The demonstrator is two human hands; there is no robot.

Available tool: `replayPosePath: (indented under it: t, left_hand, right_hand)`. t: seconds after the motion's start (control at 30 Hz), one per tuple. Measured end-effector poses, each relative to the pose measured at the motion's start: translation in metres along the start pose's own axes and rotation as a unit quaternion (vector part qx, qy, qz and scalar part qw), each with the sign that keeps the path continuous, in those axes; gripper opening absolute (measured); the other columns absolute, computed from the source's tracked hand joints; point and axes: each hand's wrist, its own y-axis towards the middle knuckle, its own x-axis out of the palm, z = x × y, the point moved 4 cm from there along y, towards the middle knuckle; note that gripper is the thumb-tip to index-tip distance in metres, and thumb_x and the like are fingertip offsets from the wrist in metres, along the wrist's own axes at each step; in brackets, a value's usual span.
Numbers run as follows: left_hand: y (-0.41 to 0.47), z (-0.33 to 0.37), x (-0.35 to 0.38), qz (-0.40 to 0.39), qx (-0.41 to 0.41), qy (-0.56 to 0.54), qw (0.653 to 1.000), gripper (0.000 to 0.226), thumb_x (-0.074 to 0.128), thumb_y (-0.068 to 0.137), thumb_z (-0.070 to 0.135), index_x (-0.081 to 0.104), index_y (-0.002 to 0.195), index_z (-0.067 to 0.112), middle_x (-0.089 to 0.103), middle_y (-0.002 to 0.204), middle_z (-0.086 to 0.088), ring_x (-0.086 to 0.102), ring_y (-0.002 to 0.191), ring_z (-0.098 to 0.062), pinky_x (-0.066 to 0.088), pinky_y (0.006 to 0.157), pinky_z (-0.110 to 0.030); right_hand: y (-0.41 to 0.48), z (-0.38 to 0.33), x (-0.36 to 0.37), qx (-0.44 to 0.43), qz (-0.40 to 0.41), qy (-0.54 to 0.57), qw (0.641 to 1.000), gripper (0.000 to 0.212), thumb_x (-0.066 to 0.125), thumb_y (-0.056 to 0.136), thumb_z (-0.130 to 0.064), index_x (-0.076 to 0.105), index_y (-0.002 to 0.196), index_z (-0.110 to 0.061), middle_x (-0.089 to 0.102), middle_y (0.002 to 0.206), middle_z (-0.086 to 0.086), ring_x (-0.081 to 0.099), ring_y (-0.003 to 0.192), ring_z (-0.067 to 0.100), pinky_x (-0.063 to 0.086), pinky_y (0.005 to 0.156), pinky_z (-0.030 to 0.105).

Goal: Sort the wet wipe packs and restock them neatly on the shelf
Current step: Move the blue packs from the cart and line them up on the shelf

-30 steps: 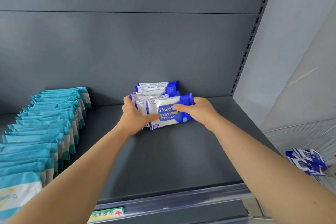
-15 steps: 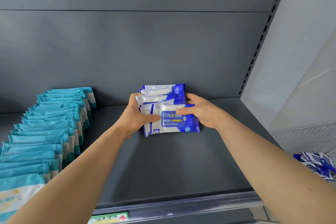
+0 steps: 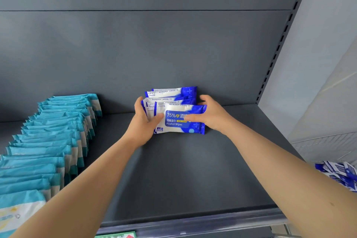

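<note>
A short row of blue-and-white alcohol wipe packs (image 3: 174, 96) stands on edge at the back of the dark grey shelf (image 3: 183, 176). The front pack (image 3: 176, 121), labelled "75% Alcohol Wipes", leans against the others. My left hand (image 3: 144, 123) cups the left end of the row, thumb across the front pack. My right hand (image 3: 209, 115) holds the right end, fingers on the front pack's face. A long row of teal wipe packs (image 3: 52, 139) fills the shelf's left side.
The grey back panel (image 3: 154, 54) rises behind the packs. A slotted upright (image 3: 278, 48) bounds the shelf on the right. Loose blue packs (image 3: 340, 175) lie in a wire basket at lower right. A clear price rail (image 3: 193, 224) runs along the front edge.
The front blue pack has been pushed back and set more upright against the row. My right hand slid from its face to its right end. Both hands now press the row together.
</note>
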Motion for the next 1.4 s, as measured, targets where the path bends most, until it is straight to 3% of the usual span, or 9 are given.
replayPosePath:
  t: [0.17, 0.37, 0.6, 0.73, 0.9, 1.1, 1.2, 1.3, 1.4]
  left_hand:
    - [-0.004, -0.002, 0.012, -0.116, -0.010, -0.011, 0.993, 0.070, 0.068, 0.086, 0.004, 0.024, 0.133, 0.031, 0.061, 0.120, 0.018, 0.064, 0.099, 0.007, 0.053, 0.080, -0.015]
    - [0.002, -0.004, -0.002, -0.146, -0.001, 0.061, 0.987, 0.073, 0.079, 0.078, 0.015, 0.034, 0.130, 0.039, 0.059, 0.129, 0.011, 0.062, 0.108, -0.002, 0.053, 0.087, -0.022]
    - [0.002, 0.001, -0.002, -0.087, 0.032, 0.120, 0.988, 0.090, 0.081, 0.074, 0.023, 0.022, 0.140, 0.035, 0.042, 0.131, 0.015, 0.037, 0.124, -0.002, 0.037, 0.097, -0.024]
    - [0.001, 0.002, 0.002, -0.118, 0.006, 0.082, 0.990, 0.075, 0.074, 0.082, 0.013, 0.017, 0.124, 0.038, 0.058, 0.117, 0.018, 0.061, 0.093, 0.010, 0.053, 0.076, -0.012]
    - [0.001, 0.003, 0.015, -0.128, 0.008, 0.044, 0.991, 0.072, 0.063, 0.086, -0.003, 0.014, 0.116, 0.041, 0.057, 0.122, 0.011, 0.061, 0.091, 0.009, 0.047, 0.065, -0.005]
    - [0.002, 0.009, 0.002, -0.128, 0.004, 0.041, 0.991, 0.096, 0.067, 0.084, -0.001, 0.003, 0.137, 0.046, 0.054, 0.114, 0.027, 0.061, 0.086, 0.018, 0.047, 0.064, -0.003]
    - [0.002, 0.008, -0.004, -0.104, -0.006, 0.069, 0.992, 0.112, 0.077, 0.079, 0.015, -0.007, 0.151, 0.029, 0.052, 0.116, 0.029, 0.061, 0.093, 0.011, 0.048, 0.076, -0.010]
    - [0.003, 0.001, -0.008, -0.067, -0.009, 0.100, 0.993, 0.083, 0.081, 0.074, 0.029, 0.031, 0.141, 0.026, 0.059, 0.122, 0.021, 0.061, 0.096, 0.004, 0.050, 0.088, -0.022]
    - [0.000, -0.001, 0.002, -0.111, 0.007, 0.127, 0.986, 0.048, 0.066, 0.089, 0.026, 0.041, 0.130, 0.028, 0.060, 0.122, 0.016, 0.060, 0.096, 0.007, 0.048, 0.079, -0.007]
  right_hand:
    - [0.003, -0.003, 0.029, -0.033, -0.025, -0.052, 0.998, 0.099, 0.088, 0.045, -0.048, 0.037, 0.128, -0.033, 0.052, 0.129, -0.011, 0.054, 0.116, 0.006, 0.050, 0.097, 0.038]
    - [0.000, -0.026, 0.021, -0.096, 0.016, -0.117, 0.988, 0.139, 0.092, 0.054, -0.036, -0.008, 0.149, -0.039, 0.016, 0.143, -0.009, 0.032, 0.122, 0.001, 0.033, 0.103, 0.024]
    - [0.001, -0.026, 0.010, -0.077, -0.010, -0.246, 0.966, 0.119, 0.086, 0.054, -0.054, 0.016, 0.149, -0.036, 0.000, 0.149, -0.012, 0.021, 0.140, 0.013, 0.037, 0.110, 0.038]
    - [0.000, -0.018, 0.000, -0.046, 0.019, -0.152, 0.987, 0.127, 0.089, 0.058, -0.040, 0.003, 0.152, -0.031, 0.015, 0.152, -0.007, 0.030, 0.137, 0.010, 0.033, 0.111, 0.033]
    - [0.001, -0.005, 0.020, -0.023, -0.060, -0.046, 0.997, 0.084, 0.084, 0.065, -0.032, 0.038, 0.136, -0.033, 0.056, 0.133, -0.013, 0.059, 0.114, 0.004, 0.049, 0.100, 0.037]
    - [0.006, -0.002, 0.007, 0.023, -0.008, -0.060, 0.998, 0.096, 0.071, 0.074, -0.024, 0.013, 0.150, -0.031, 0.027, 0.151, -0.007, 0.047, 0.124, 0.013, 0.044, 0.097, 0.033]
    - [0.004, 0.003, 0.001, 0.030, 0.000, -0.028, 0.999, 0.102, 0.070, 0.075, -0.023, 0.003, 0.152, -0.031, 0.028, 0.154, -0.009, 0.048, 0.126, 0.011, 0.043, 0.104, 0.038]
    - [0.005, 0.007, -0.001, 0.019, -0.018, -0.029, 0.999, 0.094, 0.078, 0.066, -0.029, 0.028, 0.146, -0.029, 0.049, 0.140, -0.015, 0.056, 0.117, 0.006, 0.048, 0.100, 0.038]
    - [-0.002, 0.004, 0.006, -0.007, -0.049, -0.055, 0.997, 0.076, 0.083, 0.066, -0.028, 0.044, 0.132, -0.031, 0.062, 0.122, -0.019, 0.061, 0.106, 0.001, 0.051, 0.093, 0.031]
